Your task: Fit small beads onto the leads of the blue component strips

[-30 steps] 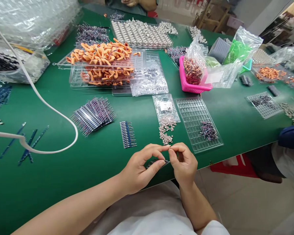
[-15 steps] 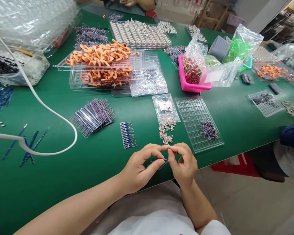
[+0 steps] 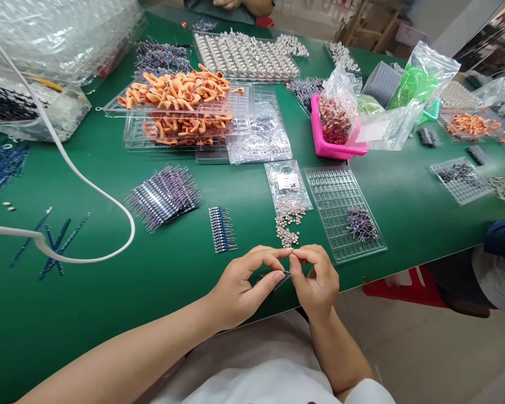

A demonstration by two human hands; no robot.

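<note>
My left hand (image 3: 240, 289) is closed around a dark strip of wired parts (image 3: 283, 278), mostly hidden by its fingers. Close beside it, my right hand (image 3: 317, 286) pinches a tiny pale piece (image 3: 292, 252) between thumb and forefinger; its kind is too small to tell. The left forefinger reaches to that same spot. Just beyond the fingertips lie loose small silvery round pieces (image 3: 287, 231), spilling from a labelled clear bag (image 3: 278, 182). A blue-taped strip with wire leads (image 3: 222, 230) rests left of them. To the right, a clear compartment tray (image 3: 330, 196) carries a heap of wired parts (image 3: 361, 224).
Stacked strips (image 3: 164, 197) lie at left, near a looping white cable (image 3: 131, 224). Clear trays with orange curved pieces (image 3: 185, 92) stand farther back. A pink basket (image 3: 340, 150) holds bagged coppery parts. Another person's hand (image 3: 227, 3) shows at the far edge.
Both hands keep nearly the same pose, fingertips still together at the tiny piece. The whole view has shifted slightly, with the table things a little farther right.
</note>
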